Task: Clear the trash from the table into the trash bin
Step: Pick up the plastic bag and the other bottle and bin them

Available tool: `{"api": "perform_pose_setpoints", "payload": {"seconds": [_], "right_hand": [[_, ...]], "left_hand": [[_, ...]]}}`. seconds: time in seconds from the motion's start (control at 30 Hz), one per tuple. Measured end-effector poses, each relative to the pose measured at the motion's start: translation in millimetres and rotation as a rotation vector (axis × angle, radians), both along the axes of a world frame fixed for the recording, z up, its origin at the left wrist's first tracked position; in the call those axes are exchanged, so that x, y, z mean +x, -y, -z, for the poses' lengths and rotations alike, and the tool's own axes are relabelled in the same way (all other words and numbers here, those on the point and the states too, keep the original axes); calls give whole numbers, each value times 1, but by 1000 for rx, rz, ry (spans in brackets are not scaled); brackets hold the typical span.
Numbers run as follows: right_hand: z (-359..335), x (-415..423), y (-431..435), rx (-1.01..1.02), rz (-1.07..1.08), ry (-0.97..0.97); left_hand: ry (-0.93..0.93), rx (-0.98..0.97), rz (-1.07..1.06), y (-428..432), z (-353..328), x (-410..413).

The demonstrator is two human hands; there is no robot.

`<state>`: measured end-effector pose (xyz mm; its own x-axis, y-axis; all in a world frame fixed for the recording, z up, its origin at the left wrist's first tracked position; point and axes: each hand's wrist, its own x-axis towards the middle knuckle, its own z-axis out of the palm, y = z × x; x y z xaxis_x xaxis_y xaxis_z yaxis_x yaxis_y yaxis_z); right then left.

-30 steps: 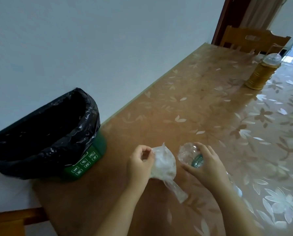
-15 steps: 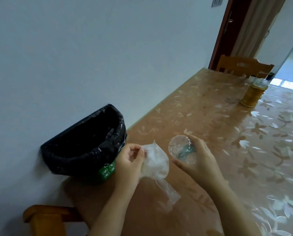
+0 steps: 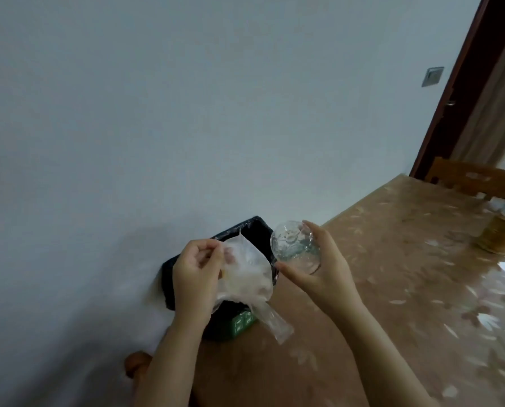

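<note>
Nearest, the left hand pinches a crumpled clear plastic bag, its tail hanging down in front of the bin. Beside it, the right hand grips a clear plastic bottle, base toward the camera. Both are held over the black-lined green trash bin on the brown floral-covered table. Farther back, by a wooden chair, stands 1 amber jar.

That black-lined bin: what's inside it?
Only the black liner of the bin shows. The left hand with its plastic bag and the right hand's clear bottle cover most of the opening.
</note>
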<state>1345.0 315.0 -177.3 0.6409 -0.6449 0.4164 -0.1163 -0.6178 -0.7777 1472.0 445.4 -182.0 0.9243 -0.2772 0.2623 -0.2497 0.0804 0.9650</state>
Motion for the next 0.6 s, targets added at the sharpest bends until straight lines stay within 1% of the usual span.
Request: {"api": "perform_pose_setpoints", "payload": {"seconds": [0.2,0.3,0.4,0.5,0.6], "right_hand": [[-27,32,-12,93,-31,159],[-29,54,-23,138,-69,194],[-26,75,-34,230,-142,230],[-17,94,-36,276,-174,224],[3,109,-30,304,-156,191]], "left_hand": [[-4,-56,-84,-18,-19,32],[7,-61,-109,-27,-22,45],[2,-70,-139,-37,-20,56],[-18,-74,-172,-47,-14,65],[-26,-65,-190,-53,-8,69]]}}
